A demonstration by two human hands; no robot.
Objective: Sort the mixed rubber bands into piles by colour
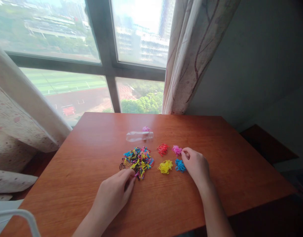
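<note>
A mixed pile of small coloured rubber bands (138, 159) lies mid-table. At its near edge, my left hand (116, 187) has thumb and forefinger closed on a pinkish-purple rubber band (136, 174). My right hand (197, 166) is at the right edge of a small pink pile of bands (176, 150), its fingertips pinched together. Whether a band sits between them is hidden. Just below that lies a blue pile (180, 165), close to the right hand's fingers. Left of these are a red pile (162, 149) and a yellow pile (165, 167).
Behind the mixed pile lies a clear plastic bottle-like container (138, 136) on its side, with a pink bunch (146, 128) just beyond it. The wooden table (92, 138) reaches the window. A white curved tube (20, 213) is at the lower left.
</note>
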